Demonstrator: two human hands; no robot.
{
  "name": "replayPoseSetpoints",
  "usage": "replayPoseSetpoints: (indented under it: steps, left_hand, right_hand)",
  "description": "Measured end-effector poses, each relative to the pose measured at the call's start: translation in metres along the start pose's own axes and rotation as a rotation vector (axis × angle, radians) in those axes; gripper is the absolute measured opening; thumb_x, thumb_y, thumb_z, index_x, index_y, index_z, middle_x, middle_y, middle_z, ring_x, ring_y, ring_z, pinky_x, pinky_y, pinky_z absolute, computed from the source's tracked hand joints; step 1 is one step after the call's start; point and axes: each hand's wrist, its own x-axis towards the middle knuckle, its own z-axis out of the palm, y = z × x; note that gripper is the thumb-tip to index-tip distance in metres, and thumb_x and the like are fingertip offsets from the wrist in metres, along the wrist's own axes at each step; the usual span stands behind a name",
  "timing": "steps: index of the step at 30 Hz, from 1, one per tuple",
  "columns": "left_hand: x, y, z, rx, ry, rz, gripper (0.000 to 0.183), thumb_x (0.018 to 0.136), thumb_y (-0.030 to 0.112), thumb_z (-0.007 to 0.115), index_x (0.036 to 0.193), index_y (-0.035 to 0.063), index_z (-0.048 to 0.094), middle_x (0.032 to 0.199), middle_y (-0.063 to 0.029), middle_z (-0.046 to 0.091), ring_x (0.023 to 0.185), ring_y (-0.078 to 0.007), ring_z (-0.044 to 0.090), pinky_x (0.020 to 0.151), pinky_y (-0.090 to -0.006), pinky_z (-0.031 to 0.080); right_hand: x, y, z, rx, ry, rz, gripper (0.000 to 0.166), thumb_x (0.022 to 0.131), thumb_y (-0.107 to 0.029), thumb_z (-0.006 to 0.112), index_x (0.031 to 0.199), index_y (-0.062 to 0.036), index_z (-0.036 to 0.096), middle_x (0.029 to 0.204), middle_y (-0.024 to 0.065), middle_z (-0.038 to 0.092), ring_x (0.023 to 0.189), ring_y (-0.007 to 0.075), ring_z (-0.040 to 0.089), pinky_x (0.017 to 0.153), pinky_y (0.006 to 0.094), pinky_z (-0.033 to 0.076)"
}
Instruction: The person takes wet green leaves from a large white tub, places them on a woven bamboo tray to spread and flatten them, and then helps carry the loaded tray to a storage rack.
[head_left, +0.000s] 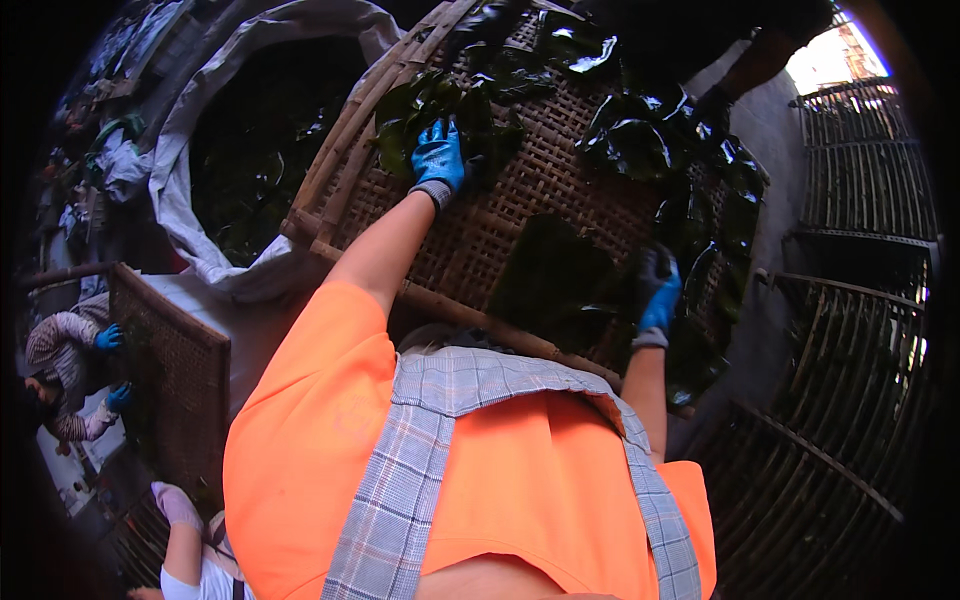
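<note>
My left hand, in a blue glove with a grey cuff, rests on a heap of glossy dark green leaves. Its fingers are a little apart, pointing away from me. At the right, my right hand, gloved alike, touches dark wet leaves near the edge of a broad flat leaf. Its fingertips blur into the dark, so I cannot tell whether they pinch anything. Beneath both hands lies a woven bamboo tray with a pole frame. More shiny leaves cover its far and right parts.
A large white-lined container of dark leaves stands left of the tray. Across from me, another person's dark-gloved hand reaches over the leaves. Slatted bamboo racks line the right. At far left, a person with blue gloves works at another woven tray.
</note>
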Motion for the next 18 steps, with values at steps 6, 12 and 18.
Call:
replayPoseSetpoints:
  steps: [6,12,18]
  left_hand:
    - [0.056,-0.061,0.066,-1.310,-0.126,-0.307,0.018,0.083,0.005,0.051,0.098,0.0039,0.062,0.083,-0.0079,0.064,0.069,-0.0226,0.059,0.068,-0.0337,0.050]
    - [0.024,-0.025,0.005,-0.916,0.100,0.016,0.034,0.085,0.023,0.055,0.116,0.0097,0.050,0.109,-0.0170,0.054,0.097,-0.0305,0.054,0.087,-0.0380,0.045]
    - [0.030,0.012,0.025,0.054,0.044,0.002,0.050,0.090,0.018,0.044,0.137,0.0109,0.029,0.133,-0.0164,0.039,0.120,-0.0325,0.041,0.100,-0.0406,0.035]
  right_hand:
    - [-0.057,-0.086,0.059,-0.073,-0.261,-0.012,0.019,0.086,-0.012,0.060,0.101,-0.0017,0.063,0.094,0.0058,0.066,0.086,0.0120,0.059,0.080,0.0249,0.046]
    - [-0.065,-0.096,0.089,0.194,-0.357,0.118,0.020,0.088,-0.008,0.055,0.103,0.0017,0.061,0.095,0.0057,0.065,0.085,0.0122,0.059,0.080,0.0239,0.046]
    - [-0.078,-0.124,0.138,0.801,-0.665,0.555,0.028,0.089,-0.007,0.042,0.113,0.0012,0.056,0.102,0.0088,0.061,0.089,0.0151,0.058,0.084,0.0256,0.046]
